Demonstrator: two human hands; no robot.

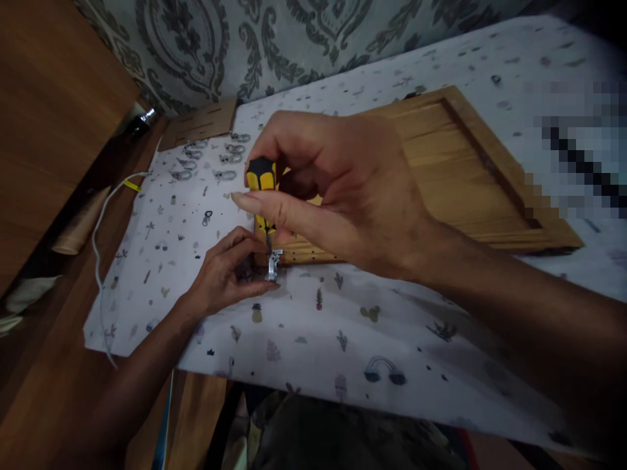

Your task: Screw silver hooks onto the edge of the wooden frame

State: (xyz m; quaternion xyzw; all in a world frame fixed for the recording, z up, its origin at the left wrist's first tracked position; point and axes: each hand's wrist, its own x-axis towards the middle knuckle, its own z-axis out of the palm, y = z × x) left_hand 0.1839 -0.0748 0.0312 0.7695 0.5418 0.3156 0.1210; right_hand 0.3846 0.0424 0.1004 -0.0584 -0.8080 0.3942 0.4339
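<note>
With the silver hinge (273,267) taken as the centre of the clock face, the yellow-and-black screwdriver (262,179) is seen at twelve o'clock, with its shaft pointed down toward the part. Its handle is gripped by the right hand (347,189), at about one o'clock, the thumb and bent fingers being closed about it. The hinge is pinched at nine o'clock by the left hand (220,271), its thumb and forefinger parted only by the metal. Whether a screw is met by the tip cannot be told in this dim light.

From one to three o'clock, a framed wooden panel (441,176) is laid on the patterned cloth (313,333), small holes being shown along its near edge. At eleven o'clock, several loose hinges (228,157) are spread in two groups, with slotted cardboard (210,122) placed just beyond. Farther out at nine o'clock, a white cable (98,261) is draped.
</note>
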